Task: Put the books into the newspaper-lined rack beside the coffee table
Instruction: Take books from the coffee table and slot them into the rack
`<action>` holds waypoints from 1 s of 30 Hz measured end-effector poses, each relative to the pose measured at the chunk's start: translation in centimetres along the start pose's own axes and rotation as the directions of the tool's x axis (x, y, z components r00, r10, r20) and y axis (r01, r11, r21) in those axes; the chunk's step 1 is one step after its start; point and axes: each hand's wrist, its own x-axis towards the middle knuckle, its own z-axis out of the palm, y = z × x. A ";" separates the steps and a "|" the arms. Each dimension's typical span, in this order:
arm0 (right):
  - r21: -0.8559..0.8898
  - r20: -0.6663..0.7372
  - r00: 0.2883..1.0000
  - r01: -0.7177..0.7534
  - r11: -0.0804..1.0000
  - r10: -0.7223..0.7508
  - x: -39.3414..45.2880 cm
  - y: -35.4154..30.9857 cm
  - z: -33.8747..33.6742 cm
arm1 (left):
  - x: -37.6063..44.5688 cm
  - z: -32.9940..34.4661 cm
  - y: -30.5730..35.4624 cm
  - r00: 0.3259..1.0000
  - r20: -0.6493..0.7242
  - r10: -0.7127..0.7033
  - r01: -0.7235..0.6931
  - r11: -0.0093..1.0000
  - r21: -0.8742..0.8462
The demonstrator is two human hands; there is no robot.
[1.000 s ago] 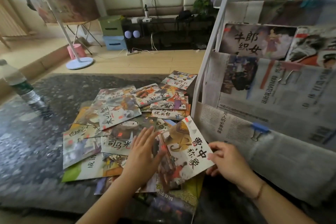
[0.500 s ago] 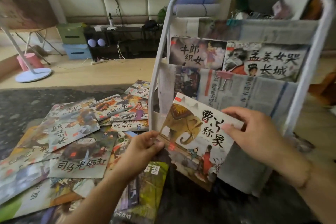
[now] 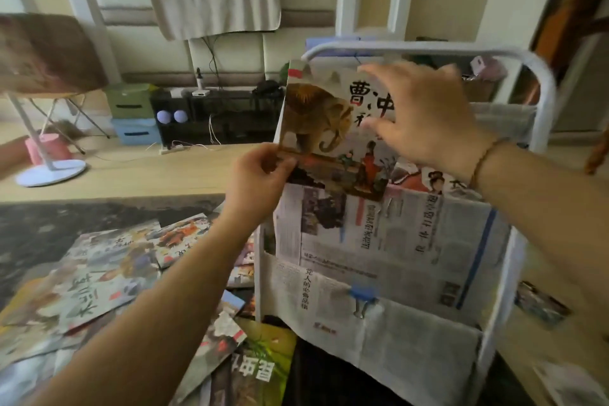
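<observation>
The person holds the elephant book [image 3: 324, 128] upright against the upper tier of the white rack [image 3: 545, 102], its lower edge at the top of the newspaper lining [image 3: 389, 234]. The left hand [image 3: 260, 171] pinches the book's lower left corner, fingers curled tight on it. The right hand [image 3: 425, 115] grips its right side, thumb across the cover, fingers spread. More books [image 3: 99, 280] lie scattered on the dark bench [image 3: 39, 227] just beside the rack.

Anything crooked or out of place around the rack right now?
Yes: the elephant-cover picture book sits tilted over the white newspaper-lined rack, not yet seated. Other thin picture books lie scattered, overlapping, on the dark coffee table.
</observation>
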 end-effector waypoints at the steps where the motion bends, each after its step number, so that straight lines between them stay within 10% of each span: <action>1: -0.030 -0.011 1.000 0.006 1.000 -0.006 1.0 0.3 0.0 | 1.1 0.0 0.5 0.999 -0.014 0.042 -0.041 0.997 0.070; 14: -0.127 -0.016 0.997 0.067 0.990 -0.070 4.8 2.4 3.6 | 5.9 1.7 -0.6 0.972 0.019 0.236 -0.198 0.769 0.607; 30: -0.446 0.070 0.987 0.159 0.881 -0.142 -0.5 0.8 7.7 | 4.6 2.3 -2.9 0.958 0.138 0.252 -0.279 0.696 0.662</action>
